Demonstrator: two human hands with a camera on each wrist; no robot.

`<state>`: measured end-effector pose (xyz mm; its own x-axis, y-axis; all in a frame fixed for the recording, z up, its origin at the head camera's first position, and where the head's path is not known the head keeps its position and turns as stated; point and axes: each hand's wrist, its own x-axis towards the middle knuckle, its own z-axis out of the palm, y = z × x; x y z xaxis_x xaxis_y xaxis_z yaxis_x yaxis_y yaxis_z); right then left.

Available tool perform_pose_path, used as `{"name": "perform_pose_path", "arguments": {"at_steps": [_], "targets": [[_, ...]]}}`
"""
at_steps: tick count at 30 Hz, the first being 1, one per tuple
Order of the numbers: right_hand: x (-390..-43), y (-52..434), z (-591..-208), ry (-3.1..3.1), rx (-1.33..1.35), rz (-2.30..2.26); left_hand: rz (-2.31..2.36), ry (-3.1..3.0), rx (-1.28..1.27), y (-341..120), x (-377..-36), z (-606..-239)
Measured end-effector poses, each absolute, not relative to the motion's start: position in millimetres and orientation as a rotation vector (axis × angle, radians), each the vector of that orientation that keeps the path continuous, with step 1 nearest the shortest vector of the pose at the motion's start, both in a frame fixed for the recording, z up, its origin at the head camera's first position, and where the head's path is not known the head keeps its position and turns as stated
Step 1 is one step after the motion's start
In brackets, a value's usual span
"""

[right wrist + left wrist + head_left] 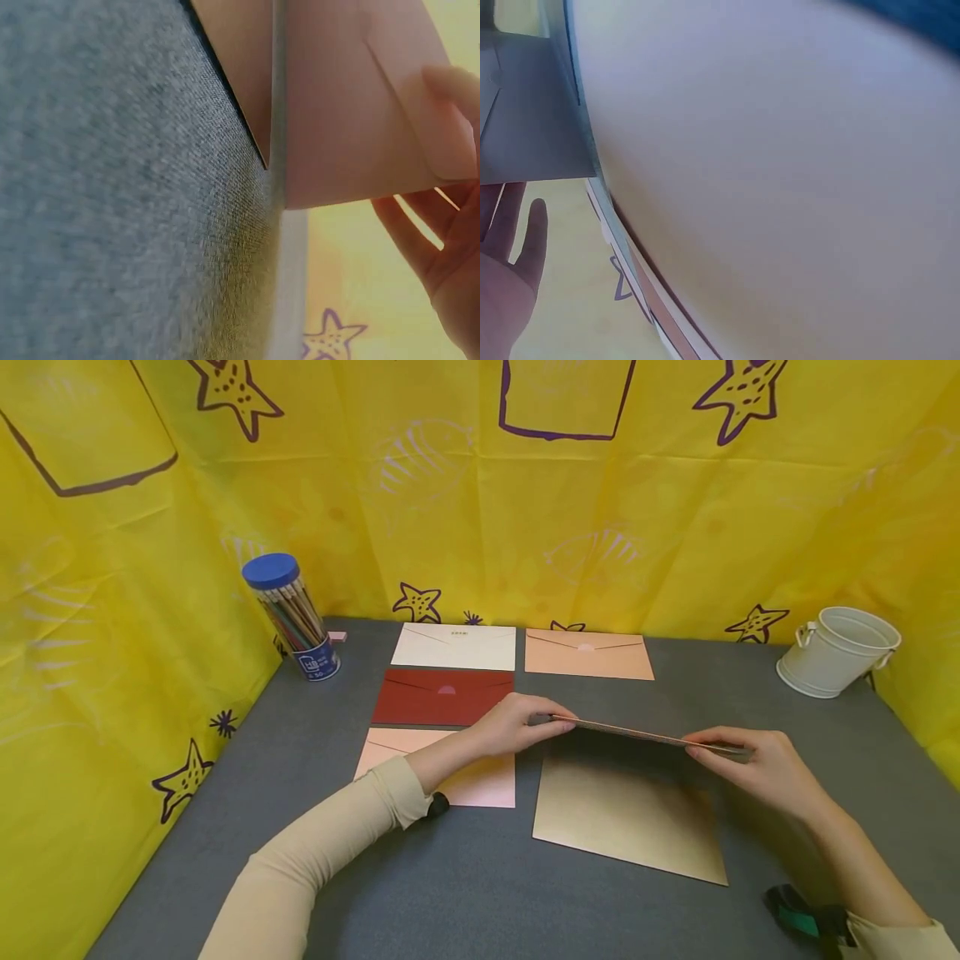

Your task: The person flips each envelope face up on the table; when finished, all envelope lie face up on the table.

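Sheet of gold card (630, 818) lay nearest you at six o'clock. Above it you held an envelope (645, 735) edge-on, left hand (517, 722) pinching its nine o'clock end, right hand (757, 764) its three o'clock end. It looked light, thin, bendable; the ends suited gripping. Further envelopes lay at twelve.

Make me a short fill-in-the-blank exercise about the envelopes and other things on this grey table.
1. Both hands, left hand and right hand, hold a thin envelope above a flat ____ envelope.
2. The clear pencil tube has a ____ lid.
3. The white metal ____ stands at the grey table's far right.
4. The dark red envelope lies in front of the ____ envelope.

Missing words: gold; blue; bucket; white
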<state>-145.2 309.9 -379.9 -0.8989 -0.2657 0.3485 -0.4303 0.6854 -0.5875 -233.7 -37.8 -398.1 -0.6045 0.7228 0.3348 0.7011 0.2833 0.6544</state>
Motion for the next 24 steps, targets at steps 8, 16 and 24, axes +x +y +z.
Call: {"name": "perform_pose_path", "arguments": {"at_steps": [8,16,24], "targets": [[-160,317,-380,-2.705,0.439,1.261,1.410,2.508,1.204,-37,-239,-396],[-174,329,-390,-2.742,0.454,1.296,1.315,2.540,1.119,-39,-243,-398],[-182,332,-395,-2.972,0.389,1.063,1.176,2.575,1.025,-42,-245,-403]]}}
